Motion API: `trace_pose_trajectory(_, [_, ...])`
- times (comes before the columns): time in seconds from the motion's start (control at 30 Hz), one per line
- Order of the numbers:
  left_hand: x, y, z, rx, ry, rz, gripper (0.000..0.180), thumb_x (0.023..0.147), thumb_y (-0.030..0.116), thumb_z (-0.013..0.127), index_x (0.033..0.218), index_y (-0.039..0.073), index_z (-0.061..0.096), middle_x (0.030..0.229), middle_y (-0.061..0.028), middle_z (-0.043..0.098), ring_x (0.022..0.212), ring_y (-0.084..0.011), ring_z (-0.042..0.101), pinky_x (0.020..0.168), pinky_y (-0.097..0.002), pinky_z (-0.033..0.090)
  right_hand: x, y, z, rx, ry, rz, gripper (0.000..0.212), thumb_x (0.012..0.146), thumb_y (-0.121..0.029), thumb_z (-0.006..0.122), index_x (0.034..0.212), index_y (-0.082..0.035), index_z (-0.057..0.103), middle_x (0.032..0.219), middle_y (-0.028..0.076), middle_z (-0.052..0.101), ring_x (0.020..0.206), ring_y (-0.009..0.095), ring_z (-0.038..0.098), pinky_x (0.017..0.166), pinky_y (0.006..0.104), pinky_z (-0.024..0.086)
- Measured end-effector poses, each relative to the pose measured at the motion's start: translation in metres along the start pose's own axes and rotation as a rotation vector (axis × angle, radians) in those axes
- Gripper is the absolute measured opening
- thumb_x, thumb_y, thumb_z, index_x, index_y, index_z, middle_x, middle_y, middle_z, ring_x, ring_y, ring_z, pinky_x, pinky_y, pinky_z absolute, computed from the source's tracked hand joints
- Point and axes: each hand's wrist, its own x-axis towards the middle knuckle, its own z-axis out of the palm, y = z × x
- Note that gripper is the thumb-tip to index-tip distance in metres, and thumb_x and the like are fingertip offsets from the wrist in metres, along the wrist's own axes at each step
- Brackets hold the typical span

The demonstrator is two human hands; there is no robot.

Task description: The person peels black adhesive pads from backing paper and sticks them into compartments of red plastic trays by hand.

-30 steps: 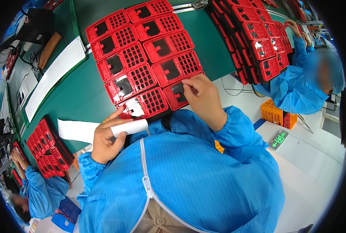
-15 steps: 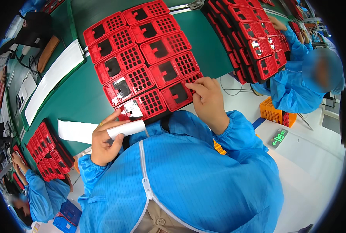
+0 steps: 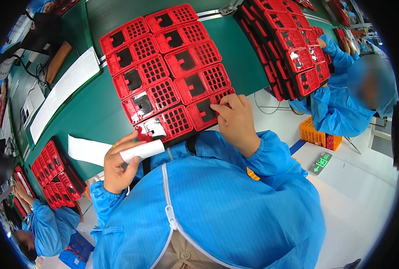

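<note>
A grid of red plastic casings (image 3: 187, 59) lies before me in two columns. Each has a slotted grille and a dark rectangular panel. My left hand (image 3: 120, 162) is closed around a roll of white paper (image 3: 142, 151), whose loose tail stretches left over the table. Its fingertips reach the corner of the nearest left casing (image 3: 155, 128), whose panel shines. Over the nearest right casing (image 3: 202, 110) is my right hand (image 3: 238, 122), fingers curled, with the index fingertip at the edge of the dark panel. Whatever sits between its finger and thumb cannot be made out.
Stacked red casings (image 3: 298, 56) rise at the right, beside a co-worker in blue (image 3: 342, 105). More casings (image 3: 58, 172) stand at the left near another worker. A long white strip (image 3: 65, 92) lies on the green table (image 3: 88, 107). An orange crate (image 3: 313, 130) sits on the floor.
My right index finger has drawn slightly left and down, from near the grille to the dark panel's edge. My left hand keeps the paper roll, shifted slightly.
</note>
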Motion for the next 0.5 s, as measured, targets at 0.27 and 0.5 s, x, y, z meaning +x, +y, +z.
trace_pose_trajectory(0.27, [-0.013,0.002,-0.009,-0.015,0.098,-0.072,0.021,0.080,0.006,0.058,0.098,-0.001,0.067,0.102,-0.0134,0.066,0.113,-0.0310,0.055,0.094,-0.0392,0.042,0.038,0.021,-0.001,0.043,0.243,0.205,0.019,0.073,-0.007,0.068,0.091,-0.007,0.065,0.090,0.009,0.057,0.082,0.028,0.051,0.071,0.0363,0.043])
trace_pose_trajectory(0.5, [-0.013,0.003,-0.006,-0.013,0.105,-0.070,0.021,0.079,0.005,0.057,0.097,-0.002,0.067,0.102,-0.0136,0.066,0.113,-0.0311,0.055,0.094,-0.0393,0.043,0.097,0.032,-0.013,-0.091,-0.216,-0.334,0.018,0.066,-0.020,0.075,0.076,-0.009,0.064,0.083,0.004,0.056,0.083,0.023,0.052,0.074,0.0349,0.041])
